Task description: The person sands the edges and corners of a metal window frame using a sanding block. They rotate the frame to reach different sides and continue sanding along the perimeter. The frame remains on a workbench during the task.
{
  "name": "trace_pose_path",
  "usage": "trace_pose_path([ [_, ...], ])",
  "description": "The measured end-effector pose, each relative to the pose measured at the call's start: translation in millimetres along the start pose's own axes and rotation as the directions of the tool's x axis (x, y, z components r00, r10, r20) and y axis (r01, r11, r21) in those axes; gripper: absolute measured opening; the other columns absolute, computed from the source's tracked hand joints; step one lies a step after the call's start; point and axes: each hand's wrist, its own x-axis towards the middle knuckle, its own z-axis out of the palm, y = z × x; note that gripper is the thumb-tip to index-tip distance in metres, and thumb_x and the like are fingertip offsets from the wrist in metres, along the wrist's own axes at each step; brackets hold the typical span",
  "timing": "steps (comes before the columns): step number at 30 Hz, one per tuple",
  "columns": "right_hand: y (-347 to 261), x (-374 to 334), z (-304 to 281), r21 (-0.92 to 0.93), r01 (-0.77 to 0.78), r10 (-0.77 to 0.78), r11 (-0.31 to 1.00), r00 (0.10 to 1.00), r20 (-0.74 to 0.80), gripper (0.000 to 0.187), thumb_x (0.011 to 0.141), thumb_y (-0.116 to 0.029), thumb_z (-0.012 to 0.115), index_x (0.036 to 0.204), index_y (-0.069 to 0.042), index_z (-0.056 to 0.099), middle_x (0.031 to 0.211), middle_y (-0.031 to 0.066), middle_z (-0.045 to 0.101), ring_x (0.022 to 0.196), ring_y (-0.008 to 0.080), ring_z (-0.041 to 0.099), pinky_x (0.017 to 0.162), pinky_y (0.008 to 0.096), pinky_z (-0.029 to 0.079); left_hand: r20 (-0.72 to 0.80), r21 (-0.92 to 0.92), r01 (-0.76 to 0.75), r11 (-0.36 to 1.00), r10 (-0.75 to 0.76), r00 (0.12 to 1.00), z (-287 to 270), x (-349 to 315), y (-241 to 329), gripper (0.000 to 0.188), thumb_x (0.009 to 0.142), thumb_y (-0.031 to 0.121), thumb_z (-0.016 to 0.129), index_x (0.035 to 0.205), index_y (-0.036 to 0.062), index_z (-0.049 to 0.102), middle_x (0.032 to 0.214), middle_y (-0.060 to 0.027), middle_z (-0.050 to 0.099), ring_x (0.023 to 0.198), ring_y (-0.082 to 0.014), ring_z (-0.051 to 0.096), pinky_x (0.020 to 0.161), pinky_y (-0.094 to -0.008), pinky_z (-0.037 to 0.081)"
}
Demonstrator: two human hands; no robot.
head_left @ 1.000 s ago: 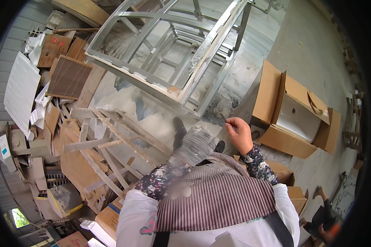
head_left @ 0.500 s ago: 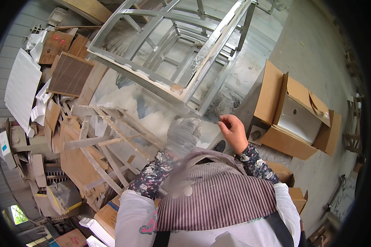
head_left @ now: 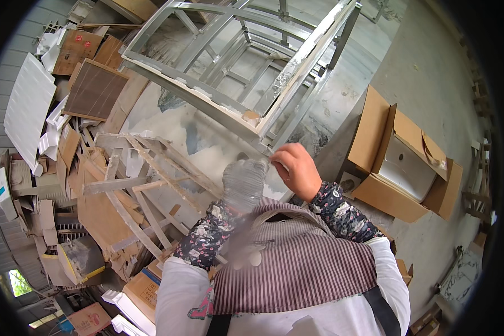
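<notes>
My left hand (head_left: 245,182) wears a grey, dusty glove, its fingers curled closed in front of my striped apron (head_left: 297,252). What it holds, if anything, is hidden; a small dark rounded shape shows just above the knuckles. Beside it, my bare right hand (head_left: 298,171) has its fingers bent and pressed together, their tips at the edge of the glove. Nothing can be made out between those fingertips. Beyond both hands stands a metal frame (head_left: 207,112) of welded bars, with whitish patches along its near rim.
Left of my hands stands a worn wooden trestle (head_left: 145,185), with a heap of cardboard boxes (head_left: 75,53) and scrap behind it. To the right, an opened carton (head_left: 375,193) holds a white basin (head_left: 406,168). White powder (head_left: 207,131) covers the floor by the frame.
My right hand has moved left, from apart to beside the gloved left hand. The left hand has shifted only slightly. The view has tilted a little.
</notes>
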Motion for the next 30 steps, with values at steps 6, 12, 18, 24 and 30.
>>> trace_pose_path([
  [6, 15.0, -25.9, -15.9, -0.007, -0.167, 0.166, 0.986, 0.984, -0.069, 0.018, 0.084, -0.004, 0.072, 0.102, -0.004, 0.07, 0.102, 0.0149, 0.067, 0.097, 0.0362, 0.063, 0.085, 0.0442, 0.052, -0.112, 0.085, 0.116, 0.99, -0.106, 0.988, 25.6, 20.6, -16.9, 0.017, 0.084, 0.018, 0.067, 0.098, 0.0106, 0.063, 0.069, -0.0072, 0.061, 0.064, -0.0309, 0.062, 0.058, -0.0482, 0.049],
  [12, 29.2, -117.1, -22.7, -0.016, -0.381, 0.38, 0.925, 0.919, 0.102, 0.011, 0.088, -0.01, 0.069, 0.096, -0.004, 0.071, 0.092, 0.0163, 0.068, 0.092, 0.0373, 0.065, 0.08, 0.0441, 0.053, -0.148, 0.112, -0.019, 0.994, 0.036, 0.988, 37.6, 26.0, -34.6, 0.028, 0.084, 0.021, 0.069, 0.107, 0.0081, 0.06, 0.066, -0.0081, 0.062, 0.057, -0.0313, 0.063, 0.056, -0.0482, 0.049],
  [18, 27.4, -189.8, -21.8, -0.003, -0.581, 0.578, 0.814, 0.81, 0.104, 0.011, 0.087, -0.011, 0.067, 0.094, -0.003, 0.073, 0.089, 0.0174, 0.068, 0.086, 0.0379, 0.066, 0.078, 0.0449, 0.054, -0.058, 0.166, 0.023, 0.986, -0.013, 0.998, 47.7, 27.5, -39.2, 0.017, 0.087, 0.023, 0.066, 0.097, 0.011, 0.059, 0.067, -0.0083, 0.063, 0.062, -0.0315, 0.065, 0.054, -0.0477, 0.05],
  [24, 29.5, -207.3, -23.1, 0.041, -0.603, 0.598, 0.797, 0.797, 0.089, 0.011, 0.087, -0.008, 0.068, 0.095, -0.003, 0.073, 0.091, 0.0169, 0.069, 0.087, 0.0367, 0.067, 0.078, 0.0436, 0.054, -0.089, 0.142, 0.043, 0.989, -0.031, 0.996, 47.5, 28.3, -36.8, 0.017, 0.088, 0.026, 0.065, 0.092, 0.0105, 0.059, 0.067, -0.0096, 0.065, 0.063, -0.0321, 0.067, 0.058, -0.0474, 0.051],
  [30, 27.8, -209.2, -25.0, 0.056, -0.591, 0.587, 0.805, 0.806, 0.076, 0.011, 0.087, -0.008, 0.068, 0.096, -0.003, 0.073, 0.092, 0.0167, 0.069, 0.086, 0.0356, 0.067, 0.077, 0.0427, 0.055, 0.044, 0.246, 0.048, 0.968, -0.061, 0.997, 42.3, 34.0, -35.6, 0.019, 0.09, 0.028, 0.063, 0.093, 0.0096, 0.059, 0.069, -0.0096, 0.066, 0.065, -0.0331, 0.068, 0.06, -0.048, 0.052],
])
